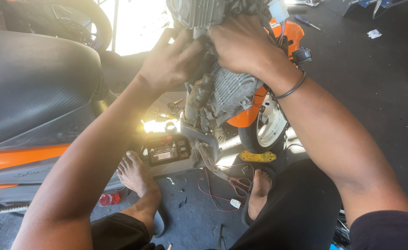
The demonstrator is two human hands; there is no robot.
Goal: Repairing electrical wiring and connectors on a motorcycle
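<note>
Landmark: the grey finned engine (229, 90), hanging mid-frame, everything below is placed off it.
Feet: nearest us, two bare feet on the dark floor (375, 92) below the engine, left foot (136, 173) down-left of it, right foot (259, 187) straight under it.
Wires: red wires (213, 194) loop on the floor between the feet, below the engine.
Battery: a black battery box (168, 150) sits just down-left of the engine, above the left foot.
Yellow piece: a flat yellow part (258, 156) lies just under the engine's right side, by the tyre.
Wheel: white-rimmed wheel (271, 127) tucked behind the engine's lower right, orange fender (245, 115) curving between them.
Seat: black scooter seat (32, 83) fills the space well left of the engine, orange panel (18, 157) below it.
Engine axis: long axis runs steeply, upper end toward the top edge, lower end slanting down-left toward the battery box; the fins face down toward us.
Left hand: left hand (169, 62) pressed on the engine's upper left flank, fingers curled around it, arm stretched long from bottom-left.
Right hand: right hand (241, 44) clamped palm-down over the engine's top, fingers folded onto it, black band at the wrist, forearm coming in from bottom-right.
Far: a blue-handled screwdriver (306, 21) lies on the floor up-right of the engine, a scrap of white paper (374, 33) beyond it.
</note>
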